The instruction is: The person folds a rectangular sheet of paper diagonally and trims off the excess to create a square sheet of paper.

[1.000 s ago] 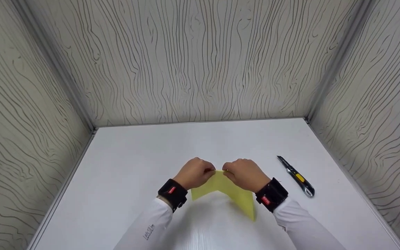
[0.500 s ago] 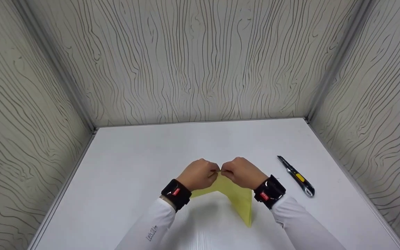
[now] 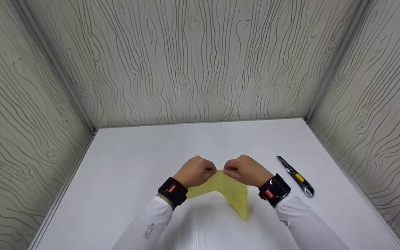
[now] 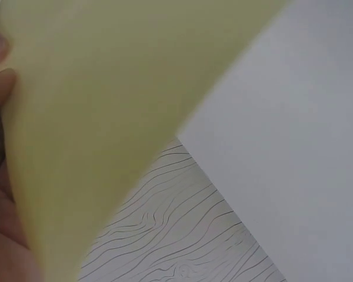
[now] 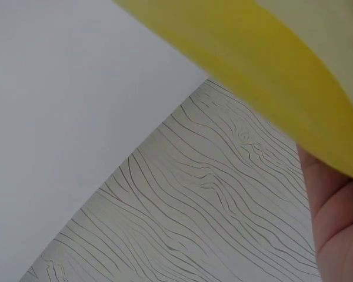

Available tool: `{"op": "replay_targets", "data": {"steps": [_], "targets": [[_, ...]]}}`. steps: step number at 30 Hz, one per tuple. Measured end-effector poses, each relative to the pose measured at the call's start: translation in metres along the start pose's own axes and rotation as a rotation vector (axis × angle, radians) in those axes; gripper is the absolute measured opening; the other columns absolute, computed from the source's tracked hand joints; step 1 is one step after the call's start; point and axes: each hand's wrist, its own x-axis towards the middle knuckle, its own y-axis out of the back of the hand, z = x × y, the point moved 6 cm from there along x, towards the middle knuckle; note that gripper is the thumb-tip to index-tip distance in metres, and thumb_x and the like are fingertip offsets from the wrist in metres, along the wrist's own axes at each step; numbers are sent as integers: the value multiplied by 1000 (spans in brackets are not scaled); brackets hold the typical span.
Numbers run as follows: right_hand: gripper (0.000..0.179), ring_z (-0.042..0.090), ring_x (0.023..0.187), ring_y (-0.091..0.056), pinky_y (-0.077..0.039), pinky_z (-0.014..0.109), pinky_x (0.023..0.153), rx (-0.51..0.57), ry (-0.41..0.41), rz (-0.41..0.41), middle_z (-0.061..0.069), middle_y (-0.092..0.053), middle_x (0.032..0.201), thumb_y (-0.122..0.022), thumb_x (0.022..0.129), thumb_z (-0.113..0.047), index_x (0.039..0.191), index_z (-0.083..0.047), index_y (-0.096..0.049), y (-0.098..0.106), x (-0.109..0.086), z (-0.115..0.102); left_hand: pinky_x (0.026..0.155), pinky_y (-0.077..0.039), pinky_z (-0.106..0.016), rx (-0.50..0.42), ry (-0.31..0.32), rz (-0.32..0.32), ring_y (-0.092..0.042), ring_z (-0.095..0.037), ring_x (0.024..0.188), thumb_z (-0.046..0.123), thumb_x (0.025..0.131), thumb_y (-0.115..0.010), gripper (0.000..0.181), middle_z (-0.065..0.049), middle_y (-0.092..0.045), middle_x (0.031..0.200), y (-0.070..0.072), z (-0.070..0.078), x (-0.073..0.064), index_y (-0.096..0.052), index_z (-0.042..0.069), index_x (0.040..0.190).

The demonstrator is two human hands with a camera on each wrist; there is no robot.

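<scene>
A sheet of yellow paper [image 3: 233,194] is held up over the white table by its far edge, creased near the middle, with its right corner hanging toward the person. My left hand [image 3: 196,171] pinches that edge left of the crease, and my right hand [image 3: 248,170] pinches it just to the right, a small gap apart. In the left wrist view the paper [image 4: 117,88] fills much of the picture, with a few fingertips at its left side. The right wrist view shows the paper [image 5: 253,64] curving over the palm [image 5: 341,217]; most of the fingers there are hidden.
A black utility knife [image 3: 296,176] with a yellow slider lies on the white table [image 3: 134,156] right of my right hand. Wood-patterned panels [image 3: 200,62] enclose the table at the back and both sides.
My hands came close together at the paper's edge, then moved slightly apart again. The paper's hanging right corner has shifted a little to the left. The utility knife has stayed put.
</scene>
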Motion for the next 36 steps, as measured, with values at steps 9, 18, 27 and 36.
{"op": "replay_targets", "data": {"steps": [9, 18, 27, 36], "targets": [[10, 5, 71, -65, -57, 25, 68, 7, 25, 16, 3, -80, 86, -73, 101, -5, 95, -6, -82, 6, -1, 2, 78, -60, -25, -35, 8, 1, -73, -10, 82, 13, 106, -71, 15, -3, -83, 93, 3, -6, 0, -85, 8, 102], [12, 7, 71, -69, -59, 28, 69, -3, 72, 78, 2, -81, 84, -74, 98, 0, 92, -6, -82, 11, -4, 5, 80, -57, -22, -91, 45, -97, -64, -3, 80, 12, 106, -69, 16, -1, -81, 94, 8, -18, -2, -85, 9, 105], [10, 3, 73, -68, -58, 26, 71, 61, 4, 32, 2, -82, 88, -74, 103, -10, 97, -8, -83, 11, -6, 12, 76, -57, -24, -86, 6, -53, -65, -6, 77, 7, 102, -72, 14, -4, -82, 89, 19, -20, -5, -86, 6, 98], [9, 6, 74, -68, -60, 28, 70, 24, -30, 66, 3, -81, 87, -74, 101, -6, 97, -6, -82, 25, -13, 12, 78, -58, -27, -103, 43, -53, -65, -6, 79, 9, 103, -72, 14, -3, -82, 92, 27, -29, -9, -86, 6, 101]]}}
